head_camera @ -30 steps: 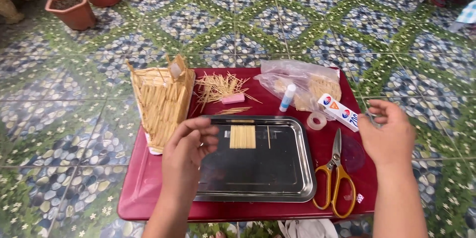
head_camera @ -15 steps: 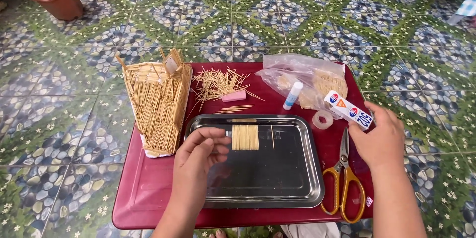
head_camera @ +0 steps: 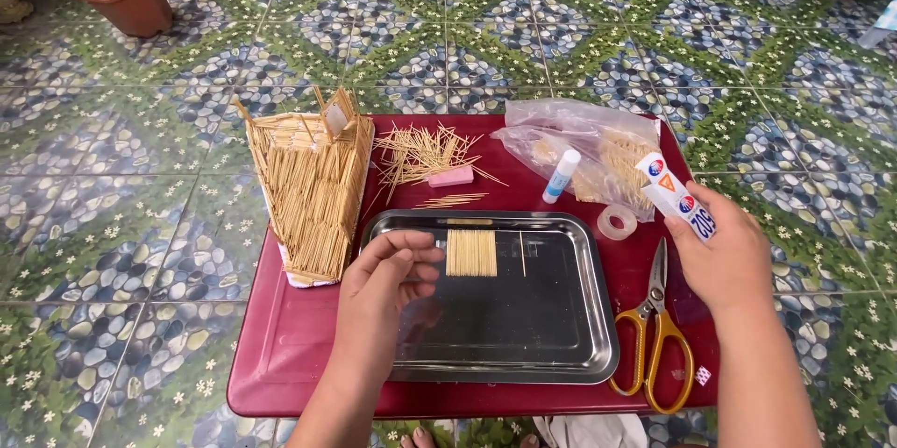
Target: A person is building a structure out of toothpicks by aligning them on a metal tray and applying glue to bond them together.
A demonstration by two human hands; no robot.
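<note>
Glue in right hand, left hand at the toothpick panel

Right hand (head_camera: 724, 266) has its fingers clamped on a small white glue tube (head_camera: 675, 193), nozzle pointing up and away, raised over the red surface (head_camera: 290, 336) just right of the metal tray (head_camera: 561, 355). Left hand (head_camera: 383, 294) hovers over the tray's left part, fingers curled together as if pinching something thin; cannot tell if anything is in them. Flat toothpick panel (head_camera: 471, 253) lies in the tray near its top edge, just right of those fingertips, with 1 loose stick (head_camera: 522, 255) beside it. Toothpick house (head_camera: 313, 191) stands left of the tray; loose toothpicks (head_camera: 425, 151), pink eraser (head_camera: 450, 176), glue stick (head_camera: 561, 176), plastic bag (head_camera: 579, 144), tape roll (head_camera: 616, 221) and scissors (head_camera: 657, 336) are around it.

Judgement: steady the panel with the left fingertips, keep the nozzle low, use a thin bead so sticks stay aligned.
</note>
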